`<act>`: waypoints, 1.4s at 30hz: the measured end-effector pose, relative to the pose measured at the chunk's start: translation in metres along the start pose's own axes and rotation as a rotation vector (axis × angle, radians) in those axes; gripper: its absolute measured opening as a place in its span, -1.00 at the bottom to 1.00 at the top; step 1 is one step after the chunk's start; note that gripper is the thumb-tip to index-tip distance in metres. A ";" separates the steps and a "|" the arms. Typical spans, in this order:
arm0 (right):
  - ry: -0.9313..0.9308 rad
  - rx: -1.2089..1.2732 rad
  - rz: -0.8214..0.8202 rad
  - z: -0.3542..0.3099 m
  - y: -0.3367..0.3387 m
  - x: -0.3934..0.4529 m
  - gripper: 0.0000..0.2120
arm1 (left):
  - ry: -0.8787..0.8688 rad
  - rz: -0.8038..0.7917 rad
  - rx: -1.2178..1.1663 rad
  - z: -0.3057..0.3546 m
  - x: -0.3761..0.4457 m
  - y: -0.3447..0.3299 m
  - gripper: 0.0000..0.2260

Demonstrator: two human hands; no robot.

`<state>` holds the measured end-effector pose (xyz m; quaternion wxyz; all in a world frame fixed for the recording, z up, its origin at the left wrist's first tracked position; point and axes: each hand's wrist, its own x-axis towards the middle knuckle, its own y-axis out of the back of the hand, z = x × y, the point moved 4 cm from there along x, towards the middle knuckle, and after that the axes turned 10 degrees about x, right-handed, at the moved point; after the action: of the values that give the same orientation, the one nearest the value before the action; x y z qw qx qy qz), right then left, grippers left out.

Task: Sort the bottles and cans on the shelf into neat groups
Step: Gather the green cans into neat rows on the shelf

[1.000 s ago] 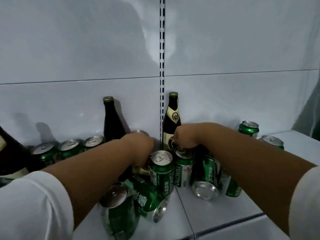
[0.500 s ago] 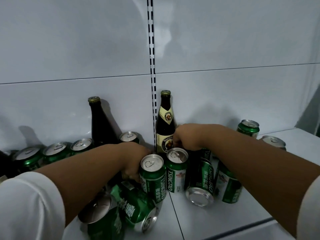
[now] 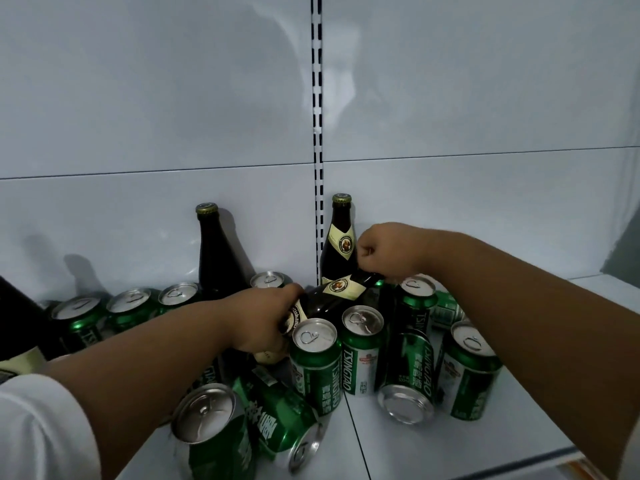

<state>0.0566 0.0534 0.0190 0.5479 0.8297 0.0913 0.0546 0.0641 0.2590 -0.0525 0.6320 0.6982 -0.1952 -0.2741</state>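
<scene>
A dark brown bottle with a cream label (image 3: 341,292) lies tilted above the cans, lifted between both hands. My left hand (image 3: 266,323) grips its lower body. My right hand (image 3: 388,252) grips its neck end. Behind it an upright brown bottle (image 3: 341,237) stands against the back wall, and a taller dark bottle (image 3: 213,251) stands to its left. Green cans (image 3: 315,362) crowd the white shelf (image 3: 398,452), some upright, some on their sides.
A row of upright green cans (image 3: 131,308) lines the back left. Part of a large dark bottle (image 3: 17,327) shows at the far left edge. A slotted upright rail (image 3: 316,133) runs down the back wall. The shelf's front edge is at lower right.
The hidden bottle has come up out of the pile, tilted, held by both hands. My right hand rose and moved right; my left hand now shows its grip on the bottle's body.
</scene>
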 end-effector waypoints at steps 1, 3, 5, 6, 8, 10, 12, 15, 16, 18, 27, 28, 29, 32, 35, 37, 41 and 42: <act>0.007 0.067 0.025 -0.004 0.004 -0.002 -0.84 | 0.000 0.009 -0.023 0.000 -0.002 0.003 -0.39; 0.041 0.193 0.129 -0.016 0.015 -0.005 -0.84 | 0.012 0.038 -0.095 -0.002 -0.004 0.007 -0.42; 0.085 0.271 0.239 -0.033 0.025 -0.005 -0.79 | 0.032 0.088 -0.165 -0.006 -0.004 0.010 -0.42; 0.111 0.289 0.288 -0.043 0.029 -0.004 -0.76 | 0.038 0.116 -0.185 -0.008 -0.004 0.012 -0.43; 0.171 0.275 0.385 -0.065 0.032 -0.003 -0.74 | 0.042 0.168 -0.237 -0.011 -0.005 0.017 -0.44; 0.234 0.248 0.450 -0.084 0.028 0.001 -0.72 | 0.052 0.233 -0.332 -0.012 -0.008 0.023 -0.42; 0.285 0.183 0.478 -0.095 0.019 0.006 -0.74 | 0.097 0.301 -0.369 -0.013 -0.011 0.027 -0.44; 0.297 0.158 0.517 -0.095 0.012 0.012 -0.80 | 0.185 0.357 -0.334 -0.013 -0.009 0.028 -0.46; 0.292 0.177 0.525 -0.093 0.012 0.013 -0.80 | 0.212 0.367 -0.323 -0.012 -0.008 0.028 -0.46; 0.285 0.193 0.536 -0.088 0.013 0.015 -0.82 | 0.266 0.384 -0.281 -0.009 -0.004 0.028 -0.46; 0.312 0.067 0.644 -0.080 -0.004 0.007 -0.68 | 0.391 0.428 -0.182 -0.002 -0.011 0.032 -0.51; 0.312 0.074 0.659 -0.079 -0.007 0.003 -0.67 | 0.369 0.421 -0.154 -0.001 -0.015 0.032 -0.56; 0.307 0.092 0.670 -0.079 -0.011 -0.001 -0.66 | 0.340 0.390 -0.122 0.000 -0.021 0.032 -0.61; 0.297 0.152 0.652 -0.082 -0.023 -0.013 -0.63 | 0.245 0.172 0.010 0.007 -0.042 0.037 -0.72; 0.291 0.161 0.584 -0.092 -0.032 -0.022 -0.66 | 0.166 -0.116 0.115 0.015 -0.060 0.033 -0.66; 0.266 0.190 0.548 -0.100 -0.036 -0.035 -0.72 | 0.119 -0.237 0.193 0.021 -0.066 0.029 -0.61; 0.187 0.354 0.579 -0.110 -0.058 -0.077 -0.83 | 0.066 -0.298 0.251 0.028 -0.072 0.023 -0.54; 0.154 0.378 0.599 -0.111 -0.067 -0.087 -0.86 | 0.058 -0.306 0.248 0.029 -0.073 0.022 -0.54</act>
<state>-0.0561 0.1602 0.0013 0.3362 0.8997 -0.1063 0.2574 -0.0092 0.2787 -0.0228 0.4975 0.7998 -0.1004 -0.3205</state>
